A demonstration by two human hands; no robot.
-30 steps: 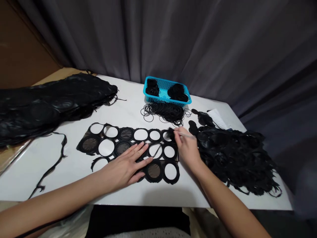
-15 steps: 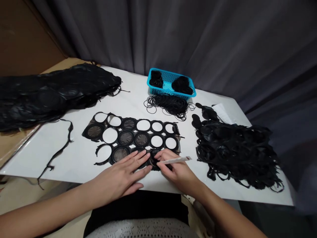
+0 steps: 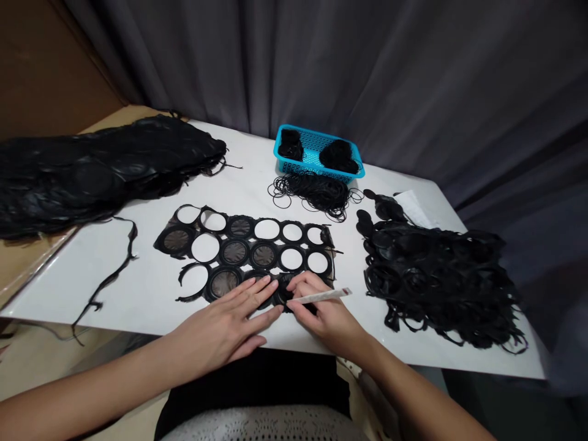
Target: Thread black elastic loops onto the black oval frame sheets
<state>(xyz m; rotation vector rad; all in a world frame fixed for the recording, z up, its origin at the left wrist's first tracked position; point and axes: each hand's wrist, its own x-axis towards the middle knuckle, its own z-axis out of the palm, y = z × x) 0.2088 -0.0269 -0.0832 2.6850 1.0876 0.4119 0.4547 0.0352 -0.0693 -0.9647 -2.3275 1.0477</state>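
Note:
A black rubber-like sheet [image 3: 234,252] of joined rings lies flat in front of me. Some circles have thin wrinkled dark film in them, while others are holes showing the white table. My left hand [image 3: 234,318] rests palm down on its near edge, fingers stretched out. Closed in a pen grip, my right hand [image 3: 324,315] holds a thin white pen-like tool [image 3: 329,295] with a reddish end. The tool's tip meets a ring at the near right of the sheet, just beyond my left fingertips. My fingers partly hide that ring.
A blue basket [image 3: 316,165] with black bundles stands at the back, thin black rings [image 3: 316,193] before it. Black sheets are piled at left [image 3: 92,174]; a heap of black pieces [image 3: 436,282] lies right, near white paper [image 3: 416,208]. A torn black strip [image 3: 114,275] lies left.
The view has shifted slightly. My right hand and the tool's tip have moved a little to the left along the ring; my left hand stays in place on the sheet.

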